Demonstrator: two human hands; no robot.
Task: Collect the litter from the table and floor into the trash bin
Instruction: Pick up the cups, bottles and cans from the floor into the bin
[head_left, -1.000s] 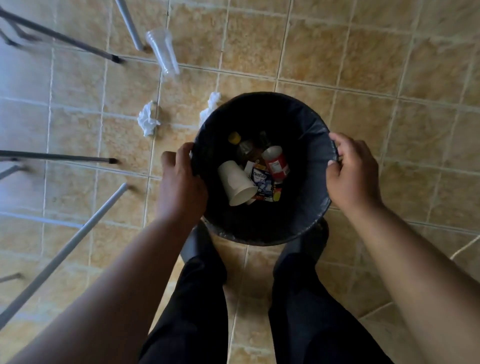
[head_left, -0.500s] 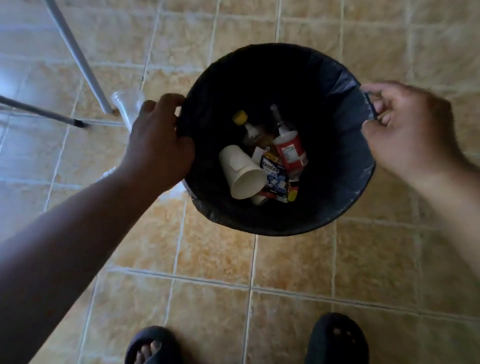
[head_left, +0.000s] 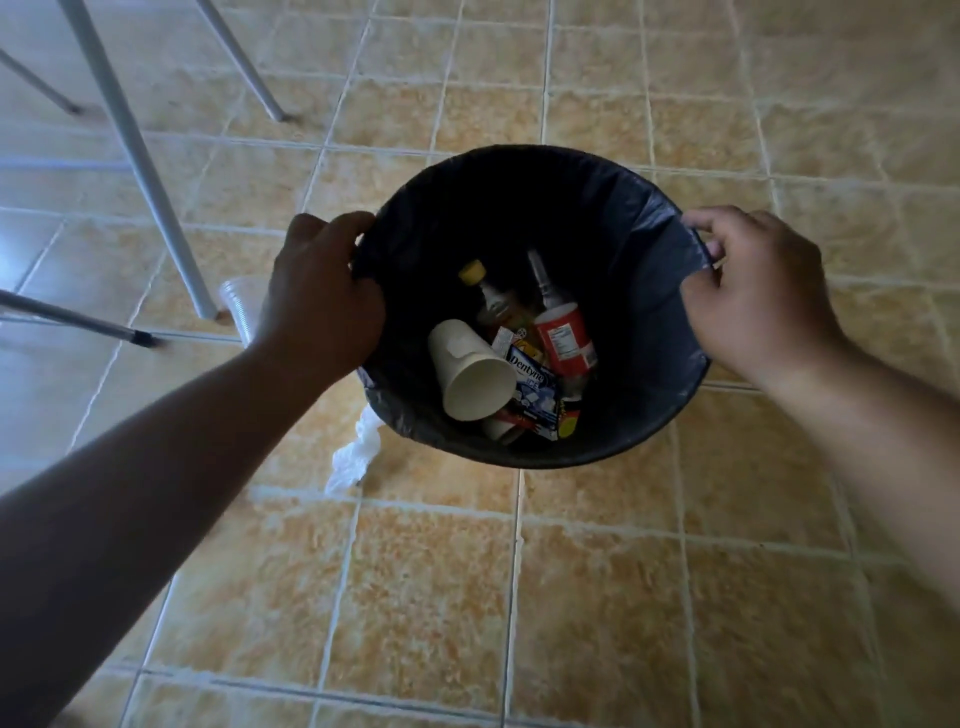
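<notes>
A round trash bin (head_left: 613, 447) lined with a black bag is in the middle of the view over the tiled floor. My left hand (head_left: 322, 296) grips its left rim and my right hand (head_left: 753, 291) grips its right rim. Inside lie a white paper cup (head_left: 475, 371), a red-labelled bottle (head_left: 563, 340), a yellow-capped bottle (head_left: 485, 293) and a gum packet (head_left: 535, 389). A crumpled white tissue (head_left: 356, 457) lies on the floor at the bin's lower left. A clear plastic cup (head_left: 241, 309) lies on the floor, partly hidden behind my left hand.
Grey metal furniture legs (head_left: 137, 166) stand at the upper left, with another thin leg (head_left: 78, 319) ending near the plastic cup. Beige floor tiles (head_left: 571, 597) stretch in front and to the right.
The bin has shifted right and away from the furniture legs with both hands on its rim. My feet have left the view, and a tissue now shows beside the bin.
</notes>
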